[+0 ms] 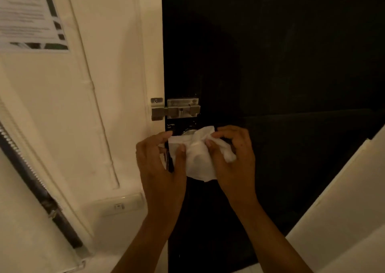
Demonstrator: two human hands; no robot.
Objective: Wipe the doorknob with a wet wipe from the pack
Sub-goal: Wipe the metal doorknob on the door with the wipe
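**Both hands wrap a wet wipe over the doorknob**

Two bare forearms rise from the bottom edge and meet at the middle of the view. The left hand (pixel 161 164) curls around the left side of the white wet wipe (pixel 200 158), thumb pressed on its front and fingertips pinching its upper left corner. The right hand (pixel 233 158) grips the right side, fingers bent and bunching the cloth between thumb and forefinger. The wipe drapes over the doorknob (pixel 188 132), covering nearly all of it; only a curved sliver of metal shows just above the cloth's top edge.

Behind the hands stands the dark door (pixel 270 64). Just above the knob, a metal slide bolt (pixel 176 109) bridges the door and the pale door frame (pixel 153 43). On the wall at upper left hangs a blurred printed notice (pixel 31 16); its text cannot be read.
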